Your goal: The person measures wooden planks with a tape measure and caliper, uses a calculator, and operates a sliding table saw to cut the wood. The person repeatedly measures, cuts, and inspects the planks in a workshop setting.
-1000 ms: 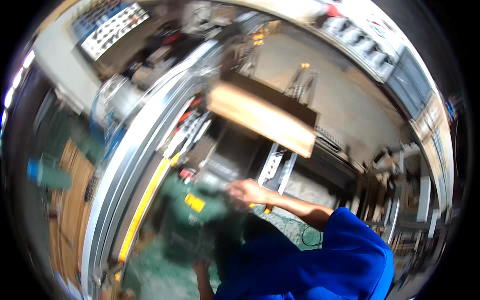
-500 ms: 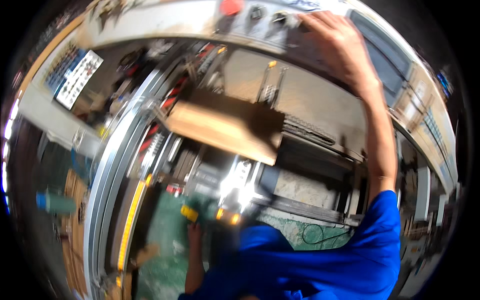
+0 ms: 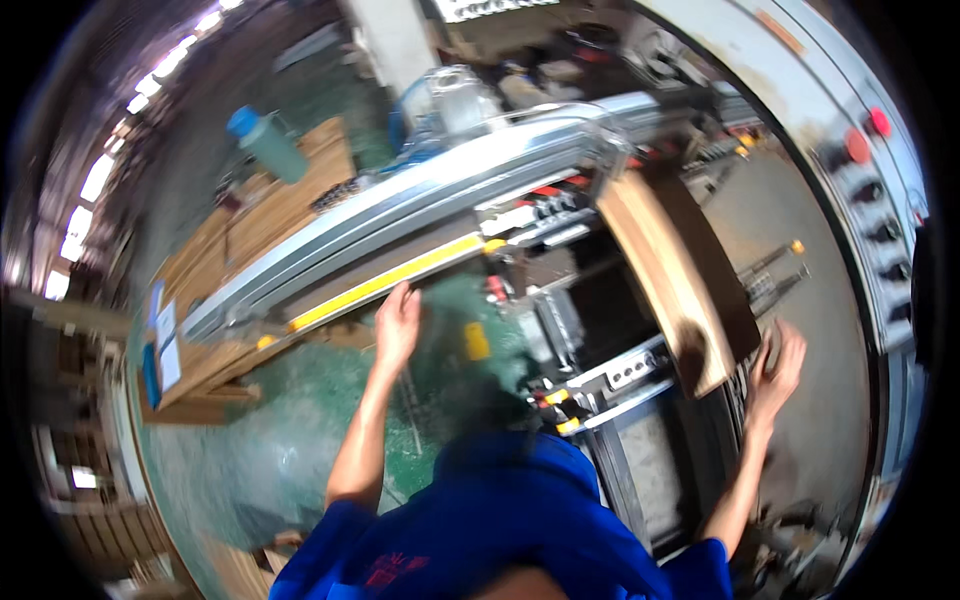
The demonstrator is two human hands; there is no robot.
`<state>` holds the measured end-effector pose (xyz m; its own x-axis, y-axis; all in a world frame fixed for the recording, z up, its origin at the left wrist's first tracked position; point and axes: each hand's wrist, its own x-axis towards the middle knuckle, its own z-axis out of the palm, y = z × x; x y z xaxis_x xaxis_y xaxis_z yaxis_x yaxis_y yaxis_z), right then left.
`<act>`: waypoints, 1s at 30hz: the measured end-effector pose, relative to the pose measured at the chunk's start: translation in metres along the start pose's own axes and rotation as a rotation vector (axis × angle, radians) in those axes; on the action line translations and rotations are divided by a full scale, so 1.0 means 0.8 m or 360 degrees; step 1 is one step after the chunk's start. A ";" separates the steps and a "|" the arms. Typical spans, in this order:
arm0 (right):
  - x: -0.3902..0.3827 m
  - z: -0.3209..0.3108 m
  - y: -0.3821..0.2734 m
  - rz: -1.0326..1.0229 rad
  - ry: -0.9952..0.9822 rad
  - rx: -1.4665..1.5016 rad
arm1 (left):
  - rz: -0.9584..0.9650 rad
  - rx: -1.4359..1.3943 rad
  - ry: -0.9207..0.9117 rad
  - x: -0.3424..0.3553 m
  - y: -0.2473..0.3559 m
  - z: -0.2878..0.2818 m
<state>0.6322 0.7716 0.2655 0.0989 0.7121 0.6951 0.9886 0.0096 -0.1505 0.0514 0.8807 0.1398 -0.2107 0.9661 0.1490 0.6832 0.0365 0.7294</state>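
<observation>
My left hand (image 3: 398,328) hangs in the air near the yellow strip (image 3: 390,283) of the metal rail. It holds nothing, and its fingers are loosely bent and a little blurred. Over on the right, my right hand (image 3: 778,372) is beside the near end of a wooden block or stack of boards (image 3: 668,285) lying across the machine. Thumb and fingers stand apart there, with nothing seen between them. Whether the fingertips touch the wood I cannot tell. The wood's top edge is pale, and its right side lies in dark shadow.
A control panel (image 3: 848,215) with red buttons and black knobs curves along the right. The long metal rail (image 3: 400,205) runs diagonally across the left. Beyond it, a green bottle with a blue cap (image 3: 268,147) stands on wooden boards (image 3: 240,235). Clamps (image 3: 560,405) project near my body.
My right hand has come down from the control panel to the wood's end. My left hand has risen to near the rail. The view has swung left, so the panel now lies at the right.
</observation>
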 end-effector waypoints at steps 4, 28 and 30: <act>-0.259 0.149 0.120 0.0884 -0.0264 -0.0426 | 0.0403 0.0299 0.0493 0.059 0.034 -0.082; -0.254 0.239 0.083 0.2223 0.0055 0.0846 | 0.0301 0.0881 0.0333 0.232 -0.029 -0.159; -0.266 0.242 0.099 0.2080 0.0266 0.0873 | 0.0371 0.0738 0.0282 0.240 -0.017 -0.141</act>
<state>0.6678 0.7568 -0.0305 0.9397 0.3313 -0.0854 0.0134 -0.2850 -0.9584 -0.0770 1.0366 0.2341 -0.1042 0.9058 0.4107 0.9540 -0.0257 0.2988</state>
